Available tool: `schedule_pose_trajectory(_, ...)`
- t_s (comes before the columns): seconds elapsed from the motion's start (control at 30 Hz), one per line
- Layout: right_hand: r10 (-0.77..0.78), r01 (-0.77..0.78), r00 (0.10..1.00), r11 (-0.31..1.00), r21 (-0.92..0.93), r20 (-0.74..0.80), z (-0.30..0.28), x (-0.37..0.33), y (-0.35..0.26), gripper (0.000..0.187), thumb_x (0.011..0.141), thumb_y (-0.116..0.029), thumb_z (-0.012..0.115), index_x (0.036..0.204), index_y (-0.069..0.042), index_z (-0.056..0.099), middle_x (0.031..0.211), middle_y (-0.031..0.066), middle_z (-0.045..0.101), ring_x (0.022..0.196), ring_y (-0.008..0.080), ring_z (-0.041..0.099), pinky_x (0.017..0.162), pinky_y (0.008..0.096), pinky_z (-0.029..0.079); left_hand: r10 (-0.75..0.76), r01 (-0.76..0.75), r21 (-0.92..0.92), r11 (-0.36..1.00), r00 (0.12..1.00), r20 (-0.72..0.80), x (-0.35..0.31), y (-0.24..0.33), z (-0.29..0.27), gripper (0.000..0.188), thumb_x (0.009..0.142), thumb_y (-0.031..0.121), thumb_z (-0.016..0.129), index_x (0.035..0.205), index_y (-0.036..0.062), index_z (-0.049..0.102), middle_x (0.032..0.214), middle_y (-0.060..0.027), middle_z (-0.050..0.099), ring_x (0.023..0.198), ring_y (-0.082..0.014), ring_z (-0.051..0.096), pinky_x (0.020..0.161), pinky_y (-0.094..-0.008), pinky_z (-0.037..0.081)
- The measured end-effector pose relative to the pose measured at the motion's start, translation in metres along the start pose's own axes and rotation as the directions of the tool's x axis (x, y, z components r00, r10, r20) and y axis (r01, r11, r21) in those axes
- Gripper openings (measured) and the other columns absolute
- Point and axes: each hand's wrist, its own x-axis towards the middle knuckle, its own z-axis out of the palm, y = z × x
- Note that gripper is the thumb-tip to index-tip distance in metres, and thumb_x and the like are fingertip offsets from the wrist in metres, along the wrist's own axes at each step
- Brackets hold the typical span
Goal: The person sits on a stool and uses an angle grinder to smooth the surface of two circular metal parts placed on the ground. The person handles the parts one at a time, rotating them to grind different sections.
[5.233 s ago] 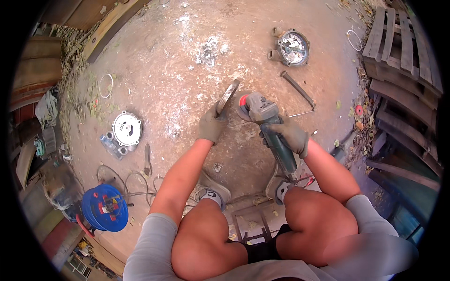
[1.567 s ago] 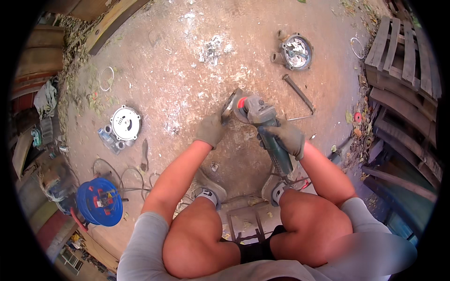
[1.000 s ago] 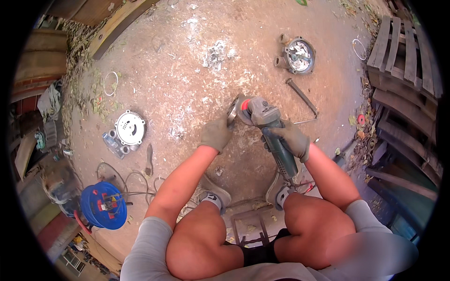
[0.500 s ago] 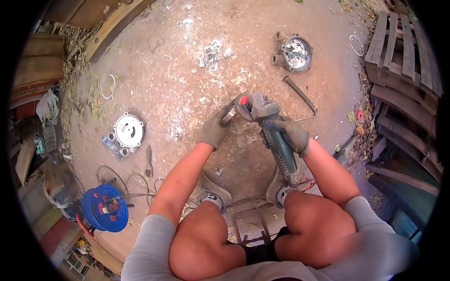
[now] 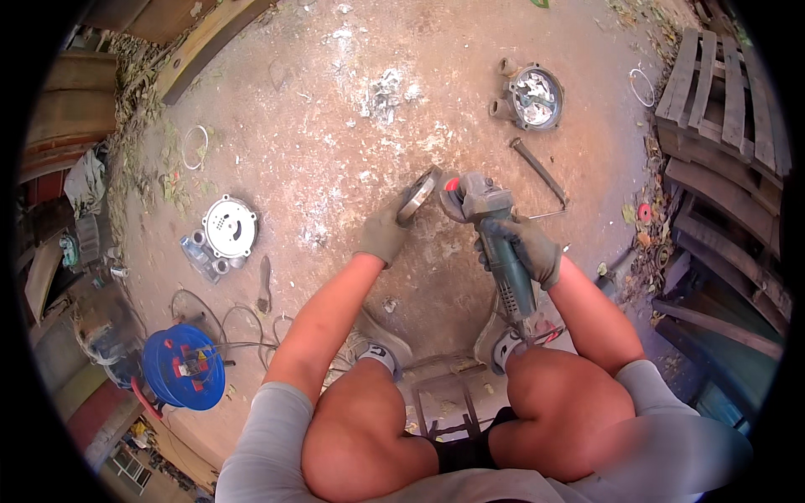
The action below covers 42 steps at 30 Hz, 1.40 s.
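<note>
Clenched grips on both sides in the head view: gloved left hand (image 5: 383, 233) clamped onto a round metal piece (image 5: 422, 194), gloved right hand (image 5: 532, 250) wrapped around an angle grinder (image 5: 503, 260). That metal piece sits at 9 o'clock from the grinder's head (small gap showing, so no contact). Looking out from it, there's a white round plate (image 5: 230, 226) at 9 and a blue cable reel (image 5: 172, 381) at 8.

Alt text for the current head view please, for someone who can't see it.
A person's gloved right hand holds an angle grinder apart from a metal piece in the gloved left hand. On the ground lie a round white-faced part and a metal housing, with a blue cable reel at left.
</note>
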Motion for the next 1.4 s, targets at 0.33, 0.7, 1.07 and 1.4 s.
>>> schedule_pose_trajectory(0.33,-0.03,0.03,1.0,0.993,-0.118,0.004,-0.001,-0.014,0.006,0.043,0.102,-0.026,0.077,0.133,0.001,0.068,0.101,0.0168,0.079,0.081,0.0224,0.079,0.072,0.0361,0.066,-0.104,0.097,0.14,0.985,0.993,0.05,-0.001,0.026,-0.005,0.053,0.101,0.038,0.075,0.15,0.0183,0.067,0.123,-0.0223,0.078,0.113,-0.0433,0.075,0.099,-0.0533,0.06)
schedule_pose_trajectory(0.7,-0.073,0.07,0.997,0.987,-0.147,-0.02,0.003,-0.013,0.003,0.041,0.101,-0.026,0.078,0.126,0.006,0.07,0.097,0.0144,0.079,0.079,0.0213,0.078,0.07,0.0356,0.064,-0.012,-0.004,0.123,0.992,0.992,0.124,0.001,0.031,-0.012,0.057,0.101,0.026,0.07,0.156,0.0174,0.058,0.132,-0.0217,0.075,0.12,-0.0432,0.073,0.106,-0.0523,0.057)
schedule_pose_trajectory(1.07,-0.095,0.086,0.995,0.976,-0.198,-0.034,0.001,-0.012,0.009,0.042,0.1,-0.027,0.077,0.127,0.006,0.072,0.101,0.0155,0.079,0.081,0.0214,0.078,0.072,0.0353,0.064,-0.095,0.074,0.159,0.984,0.987,0.126,0.005,0.04,-0.013,0.051,0.104,0.037,0.07,0.151,0.0162,0.065,0.134,-0.0179,0.076,0.122,-0.0407,0.072,0.106,-0.0504,0.058)
schedule_pose_trajectory(1.4,-0.054,0.043,0.996,0.986,-0.161,-0.067,-0.002,-0.017,0.008,0.038,0.101,-0.024,0.077,0.125,0.005,0.072,0.1,0.0142,0.079,0.081,0.0214,0.078,0.072,0.0361,0.064,-0.264,0.229,0.176,0.957,0.941,0.21,0.004,0.081,-0.066,0.046,0.105,0.043,0.069,0.14,0.013,0.07,0.127,-0.0215,0.076,0.116,-0.0417,0.074,0.098,-0.0518,0.059)
